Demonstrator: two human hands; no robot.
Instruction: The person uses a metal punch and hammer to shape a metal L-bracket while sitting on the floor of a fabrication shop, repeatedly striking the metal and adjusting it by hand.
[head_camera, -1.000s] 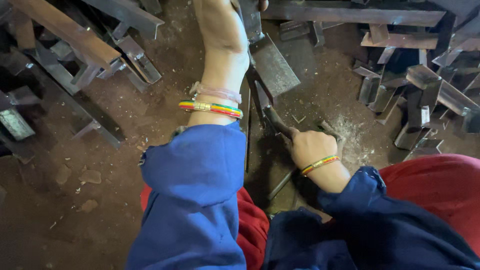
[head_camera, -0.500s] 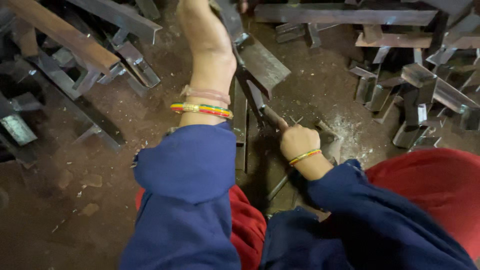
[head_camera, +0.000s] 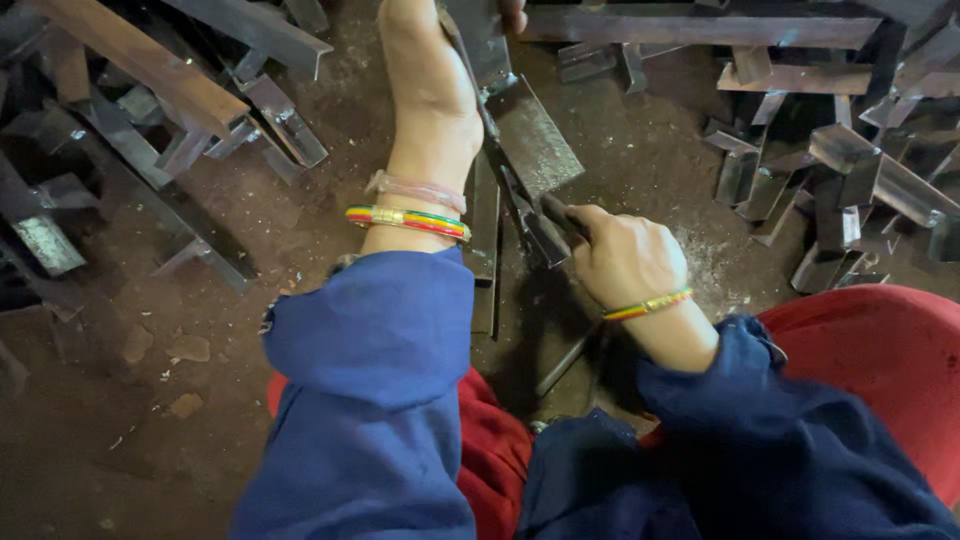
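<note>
Looking down from my head, I see my left hand (head_camera: 430, 90) stretched out far in front of me, with its fingers wrapped tight around the top of a flat grey metal piece (head_camera: 535, 140). The piece slants down from that hand toward my right hand (head_camera: 625, 260). My right hand is curled shut around a small dark tool (head_camera: 545, 235), and the tool's end touches the low edge of the metal piece. The piece sits over a long metal bar (head_camera: 485, 250) that lies on the dirt floor (head_camera: 150, 400) between my knees. Pale dust (head_camera: 715, 275) lies just beside my right hand. Heaps of cut metal angle bits (head_camera: 830, 170) sit to my right, and more angle bars (head_camera: 150, 70) to my left. I think the tool could slip off the edge, because it only touches a thin bit of it, and then it could scrape my left wrist, which is very near. The piece could also twist in my left hand, since I hold it only at the top. The sharp bits nearby could cut me if my hand slides.
</note>
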